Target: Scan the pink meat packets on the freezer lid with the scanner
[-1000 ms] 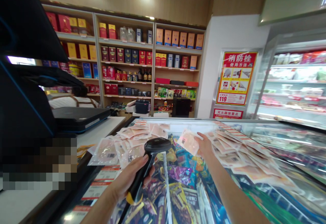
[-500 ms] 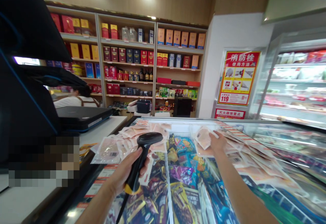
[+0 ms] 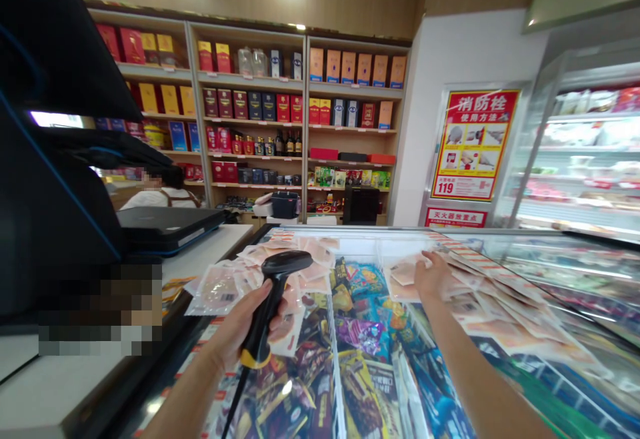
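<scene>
My left hand (image 3: 253, 322) is closed around the grip of a black and yellow barcode scanner (image 3: 267, 309), its head tilted up and its cable hanging down. Behind and left of it, clear flat packets (image 3: 217, 287) with pale contents and barcode labels lie in a heap on the glass freezer top. My right hand (image 3: 433, 278) is over the right side of the glass, fingers apart and slightly blurred. Just left of its fingertips lies a flat packet (image 3: 403, 276). More packets (image 3: 505, 306) spread in an overlapping row to the right of that hand.
Under the glass, the freezer (image 3: 336, 372) holds colourful wrapped packs split by a white wire divider. A black checkout machine (image 3: 55, 179) stands on the white counter (image 3: 220, 246) at left. Behind are shelves (image 3: 250, 122) of boxes and a person (image 3: 163, 192) in white; a lit display fridge (image 3: 590, 152) is right.
My right hand has let go of the packet it held, which now lies flatter on the glass, and has shifted slightly right. The scanner in my left hand has moved slightly left and up.
</scene>
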A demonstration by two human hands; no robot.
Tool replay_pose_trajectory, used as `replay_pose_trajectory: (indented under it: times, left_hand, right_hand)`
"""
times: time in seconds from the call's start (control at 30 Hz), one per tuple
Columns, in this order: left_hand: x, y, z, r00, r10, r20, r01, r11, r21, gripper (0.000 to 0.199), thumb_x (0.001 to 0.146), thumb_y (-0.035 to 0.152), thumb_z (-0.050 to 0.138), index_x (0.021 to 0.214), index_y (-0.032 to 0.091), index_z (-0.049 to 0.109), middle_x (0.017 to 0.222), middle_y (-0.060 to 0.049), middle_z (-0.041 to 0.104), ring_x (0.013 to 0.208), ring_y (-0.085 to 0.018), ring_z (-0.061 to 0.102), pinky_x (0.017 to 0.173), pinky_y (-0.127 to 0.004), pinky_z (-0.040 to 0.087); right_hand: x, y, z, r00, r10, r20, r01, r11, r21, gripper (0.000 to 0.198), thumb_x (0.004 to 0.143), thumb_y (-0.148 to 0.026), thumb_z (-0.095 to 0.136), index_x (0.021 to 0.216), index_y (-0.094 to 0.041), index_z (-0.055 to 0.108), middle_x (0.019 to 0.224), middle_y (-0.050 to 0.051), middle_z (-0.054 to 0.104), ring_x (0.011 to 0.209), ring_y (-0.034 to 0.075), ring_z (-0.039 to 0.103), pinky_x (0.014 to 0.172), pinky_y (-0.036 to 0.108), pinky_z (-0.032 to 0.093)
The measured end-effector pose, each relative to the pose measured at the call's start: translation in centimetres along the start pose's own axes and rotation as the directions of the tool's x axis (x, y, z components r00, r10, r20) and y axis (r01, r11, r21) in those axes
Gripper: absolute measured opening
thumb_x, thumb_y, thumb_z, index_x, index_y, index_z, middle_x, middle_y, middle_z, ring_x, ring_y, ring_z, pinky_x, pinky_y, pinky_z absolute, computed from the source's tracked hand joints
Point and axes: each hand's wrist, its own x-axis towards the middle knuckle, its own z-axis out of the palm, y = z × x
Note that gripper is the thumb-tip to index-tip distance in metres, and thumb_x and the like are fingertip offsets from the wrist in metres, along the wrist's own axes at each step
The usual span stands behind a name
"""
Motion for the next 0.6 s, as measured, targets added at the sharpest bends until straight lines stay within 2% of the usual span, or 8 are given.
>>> replay_pose_trajectory:
  times: [0.13,0.2,0.27,0.37,0.43,0.5,0.6]
  left_hand:
    - [0.1,0.2,-0.4,0.999,0.004,-0.034,-0.004,1.0,0.018,0.029,0.072,0.041,0.047,0.086,0.016,0.048,0.061,0.002,0.051,0.043,-0.005,0.042,0.041,-0.017,0.028]
    - [0.1,0.3,-0.5,0.999,-0.001,-0.044,0.002,1.0,0.03,0.031,0.071,0.043,0.047,0.087,0.016,0.048,0.061,0.002,0.052,0.043,-0.006,0.042,0.041,-0.018,0.028]
    - [0.0,0.3,-0.5,0.999,0.006,-0.049,-0.004,0.999,0.035,0.031,0.072,0.043,0.046,0.086,0.016,0.048,0.061,0.002,0.052,0.043,-0.006,0.042,0.041,-0.018,0.028]
    - [0.0,0.3,-0.5,0.999,0.013,-0.049,-0.012,0.999,0.033,0.029,0.072,0.042,0.047,0.084,0.016,0.048,0.061,0.002,0.052,0.044,-0.006,0.042,0.041,-0.018,0.027]
    - [0.0,0.4,-0.5,0.999,0.009,-0.045,-0.007,0.999,0.031,0.029,0.071,0.042,0.048,0.083,0.016,0.048,0.061,0.002,0.052,0.044,-0.006,0.042,0.041,-0.018,0.027]
    - [-0.1,0.4,-0.4,0.999,0.001,-0.043,0.0,1.0,0.028,0.029,0.07,0.042,0.049,0.081,0.015,0.048,0.061,0.001,0.052,0.043,-0.006,0.041,0.041,-0.018,0.026]
    - [-0.1,0.5,-0.4,0.999,-0.009,-0.042,0.01,1.0,0.027,0.028,0.069,0.041,0.05,0.079,0.015,0.049,0.061,0.001,0.052,0.043,-0.006,0.042,0.041,-0.018,0.026]
  right_hand:
    - [-2.8,-2.7,1.9,0.972,-0.141,0.189,0.134,0.99,0.048,0.026,0.063,-0.02,0.045,0.083,-0.013,0.06,0.087,0.01,0.061,0.086,0.021,0.051,0.081,0.033,0.034]
    - [-5.0,-4.4,2.9,0.897,-0.252,0.362,0.235,0.968,0.091,0.024,0.065,-0.023,0.046,0.083,-0.014,0.06,0.085,0.008,0.061,0.084,0.02,0.051,0.08,0.032,0.035]
    - [-7.3,-6.0,3.8,0.794,-0.359,0.491,0.349,0.93,0.115,0.022,0.066,-0.025,0.048,0.082,-0.016,0.06,0.087,0.007,0.06,0.085,0.02,0.05,0.08,0.031,0.035]
    - [-10.2,-7.8,4.7,0.627,-0.46,0.629,0.487,0.862,0.145,0.021,0.065,-0.026,0.053,0.083,-0.018,0.06,0.091,0.006,0.059,0.088,0.019,0.048,0.081,0.03,0.033]
    - [-11.5,-8.6,5.1,0.547,-0.472,0.691,0.541,0.83,0.138,0.023,0.064,-0.027,0.055,0.084,-0.018,0.06,0.093,0.005,0.058,0.09,0.02,0.047,0.081,0.031,0.032]
    - [-12.1,-9.1,5.4,0.507,-0.47,0.722,0.577,0.807,0.121,0.023,0.065,-0.028,0.054,0.086,-0.019,0.06,0.093,0.005,0.058,0.091,0.02,0.046,0.081,0.031,0.032]
    - [-12.2,-9.6,5.6,0.477,-0.488,0.731,0.63,0.77,0.103,0.02,0.069,-0.026,0.051,0.086,-0.021,0.06,0.09,0.004,0.057,0.09,0.019,0.046,0.08,0.03,0.032]
